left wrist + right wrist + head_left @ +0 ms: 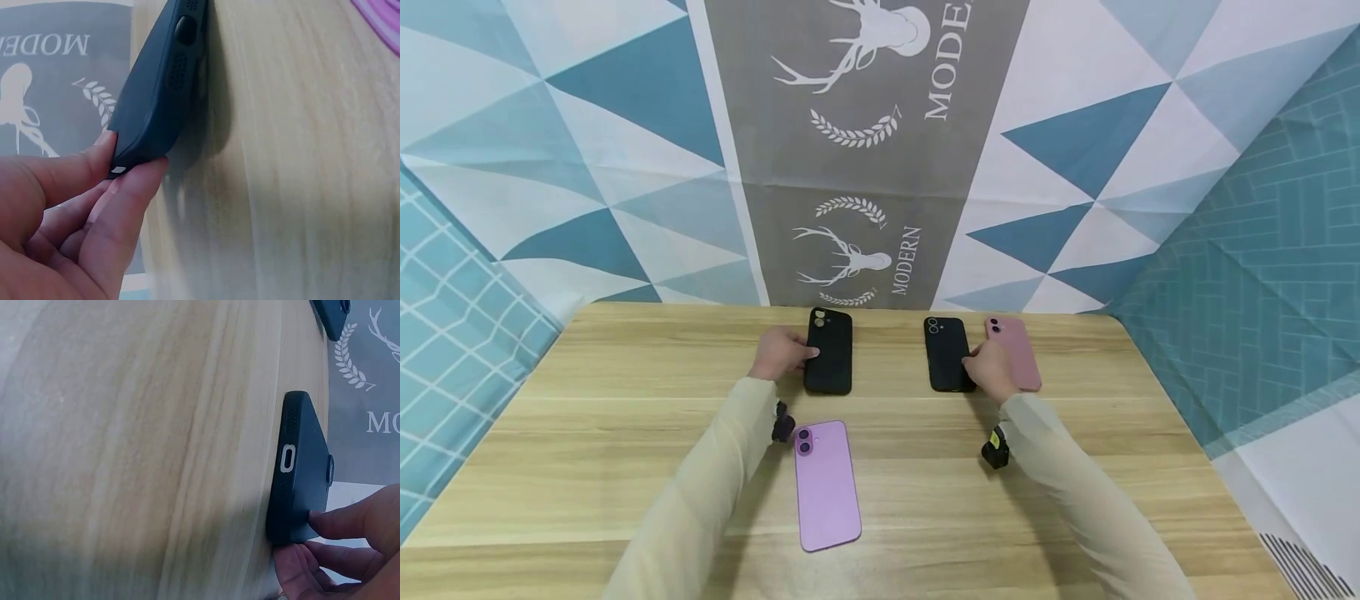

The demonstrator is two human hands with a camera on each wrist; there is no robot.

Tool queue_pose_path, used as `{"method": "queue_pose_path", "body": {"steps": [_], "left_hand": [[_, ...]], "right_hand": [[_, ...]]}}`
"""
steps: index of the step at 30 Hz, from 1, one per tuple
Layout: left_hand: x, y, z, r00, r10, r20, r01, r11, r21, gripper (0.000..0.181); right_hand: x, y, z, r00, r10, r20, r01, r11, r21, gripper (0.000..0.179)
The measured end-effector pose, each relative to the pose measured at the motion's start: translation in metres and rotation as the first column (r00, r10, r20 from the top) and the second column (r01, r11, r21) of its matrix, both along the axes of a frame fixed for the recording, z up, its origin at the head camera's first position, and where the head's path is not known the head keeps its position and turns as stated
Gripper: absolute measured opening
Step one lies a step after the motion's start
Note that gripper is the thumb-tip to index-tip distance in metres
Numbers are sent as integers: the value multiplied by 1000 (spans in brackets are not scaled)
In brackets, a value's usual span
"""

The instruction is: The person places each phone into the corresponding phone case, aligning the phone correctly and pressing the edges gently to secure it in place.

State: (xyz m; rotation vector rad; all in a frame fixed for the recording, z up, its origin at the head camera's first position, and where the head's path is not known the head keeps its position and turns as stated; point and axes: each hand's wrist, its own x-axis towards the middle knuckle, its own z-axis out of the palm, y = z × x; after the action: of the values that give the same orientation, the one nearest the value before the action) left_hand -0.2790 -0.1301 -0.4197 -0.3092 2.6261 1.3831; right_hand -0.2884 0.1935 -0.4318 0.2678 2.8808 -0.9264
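Note:
My left hand (781, 353) pinches a corner of a black phone case (828, 354) with thumb and fingers. Light wood tone shows through its camera opening; in the left wrist view, its lower edge has speaker holes and a port opening. To the right, my right hand (991, 372) grips the right edge of a phone in a black case (947, 348) near its lower corner. The right wrist view shows my thumb on its back, fingers at its side, and a light-rimmed port (287, 459). A pink phone (1017, 358) lies just right of it, partly behind my right hand.
A purple phone (827, 487) lies camera side up on the wooden table (925, 500), close to my left forearm. A patterned cloth backdrop (850, 167) with deer prints rises directly behind the table's far edge. Small dark devices (996, 448) sit at both wrists.

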Motion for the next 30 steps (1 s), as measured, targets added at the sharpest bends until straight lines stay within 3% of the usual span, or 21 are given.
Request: {"method": "queue_pose_path", "body": {"steps": [5,11,19,25,30], "left_hand": [[1,-8,-3,1000,5,21,-8,990,139,32],[4,-15,1,999,13,35,-20,979,202,39],[12,-29,7,997,31,67,-48,961,272,44],[16,-39,7,996,37,77,-59,949,308,46],[20,-46,7,995,38,89,-65,946,318,45]], "right_hand": [[2,1,1,1000,-9,-3,9,999,-30,23],[11,-5,7,999,10,-51,-13,998,-54,40],[30,-21,7,985,72,-159,-89,991,-104,37],[48,-41,6,975,159,-153,-179,976,-127,32],[67,-63,6,971,215,-101,-230,955,-187,32]]}}
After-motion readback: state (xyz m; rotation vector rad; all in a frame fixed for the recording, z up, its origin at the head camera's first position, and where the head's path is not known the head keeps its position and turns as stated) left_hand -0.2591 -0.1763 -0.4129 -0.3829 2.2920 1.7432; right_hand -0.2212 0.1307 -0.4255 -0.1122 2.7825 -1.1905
